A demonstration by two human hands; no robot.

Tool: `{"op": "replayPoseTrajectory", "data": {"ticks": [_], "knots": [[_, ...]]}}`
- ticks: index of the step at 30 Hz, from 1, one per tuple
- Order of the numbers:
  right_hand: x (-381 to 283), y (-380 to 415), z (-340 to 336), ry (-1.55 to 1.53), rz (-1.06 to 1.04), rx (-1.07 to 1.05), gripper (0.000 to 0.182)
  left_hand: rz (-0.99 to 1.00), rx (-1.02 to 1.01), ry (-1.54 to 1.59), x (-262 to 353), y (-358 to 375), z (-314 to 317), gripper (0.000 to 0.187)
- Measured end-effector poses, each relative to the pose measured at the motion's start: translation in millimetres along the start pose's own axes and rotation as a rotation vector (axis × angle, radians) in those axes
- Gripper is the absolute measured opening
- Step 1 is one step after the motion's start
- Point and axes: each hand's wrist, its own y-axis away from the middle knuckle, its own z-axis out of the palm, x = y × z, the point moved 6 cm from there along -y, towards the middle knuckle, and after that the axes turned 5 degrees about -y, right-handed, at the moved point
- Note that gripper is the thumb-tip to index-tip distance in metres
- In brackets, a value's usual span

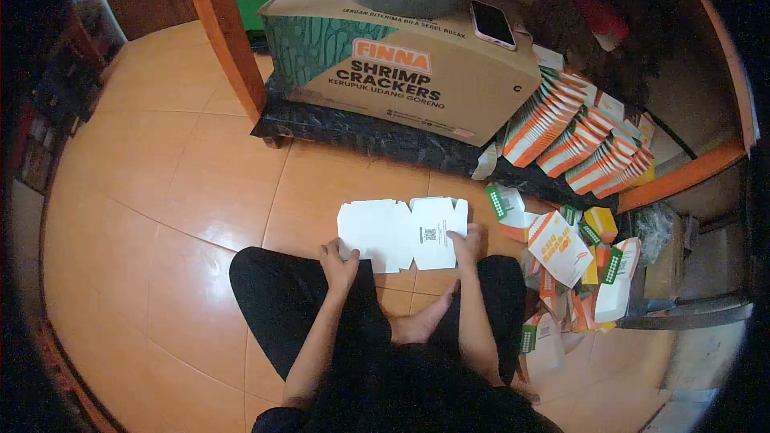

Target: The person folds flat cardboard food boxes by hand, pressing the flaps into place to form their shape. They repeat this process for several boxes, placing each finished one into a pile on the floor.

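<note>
A flat, unfolded white carton blank (383, 232) lies level above my crossed legs, with small print and a QR code on its right panel. Its left edge is gripped by my left hand (338, 265), thumb on top and fingers curled toward the underside. On the opposite edge, my right hand (465, 244) pinches the panel near the QR code, its thumb over the face and the other fingers partly hidden. Notches and a crease divide the blank into two main panels.
To my right is a loose heap of folded food boxes (560, 248). Stacked orange-and-white cartons (553, 128) stand on a low black shelf (361, 130). A big shrimp crackers box (393, 64) carries a phone (492, 25). An orange post (224, 32) rises at left, above the tiled floor (160, 256).
</note>
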Motion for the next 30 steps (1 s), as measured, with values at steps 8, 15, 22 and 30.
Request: {"op": "replayPoseTrajectory", "data": {"ticks": [8,15,22,30], "knots": [[-77,39,-35,-0.619,-0.040,-0.324,0.040,-0.208,-0.168,0.436,-16,-27,6,0.050],[-127,110,-129,-0.438,-0.004,-0.291,0.032,-0.142,-0.581,0.752,108,10,-76,0.046],[-122,148,-169,0.549,-0.190,-0.275,0.057,-0.108,-0.795,0.595,107,83,-104,0.045],[-233,149,6,0.348,-0.382,-0.693,0.025,0.156,-0.799,0.480,117,132,-134,0.032]]}}
